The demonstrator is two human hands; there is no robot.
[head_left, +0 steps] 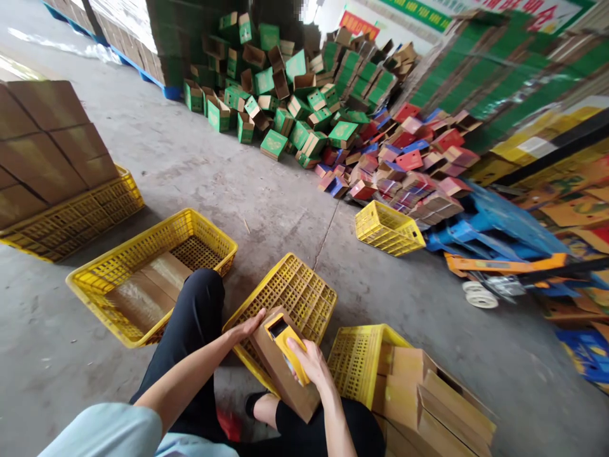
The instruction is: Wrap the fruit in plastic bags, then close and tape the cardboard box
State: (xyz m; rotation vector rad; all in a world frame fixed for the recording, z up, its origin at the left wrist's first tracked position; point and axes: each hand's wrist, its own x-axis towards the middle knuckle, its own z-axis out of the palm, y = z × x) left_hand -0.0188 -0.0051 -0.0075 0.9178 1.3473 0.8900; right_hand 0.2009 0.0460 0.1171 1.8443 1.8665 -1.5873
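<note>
The box (280, 371) in the hands is brown cardboard, dull and a bit rough, with a yellow printed side that looks smoother. The yellow crates (290, 298) are hard plastic with lots of little holes, and they shine a little. The floor (228, 184) is grey concrete, rough and cracked. The green boxes (273, 143) and the red and blue boxes (409, 158) are printed cardboard, maybe a bit glossy, though they are too far off to be sure. The trousers (190, 330) are black cloth, soft and dull. The orange bar (504, 263) looks like painted metal.
</note>
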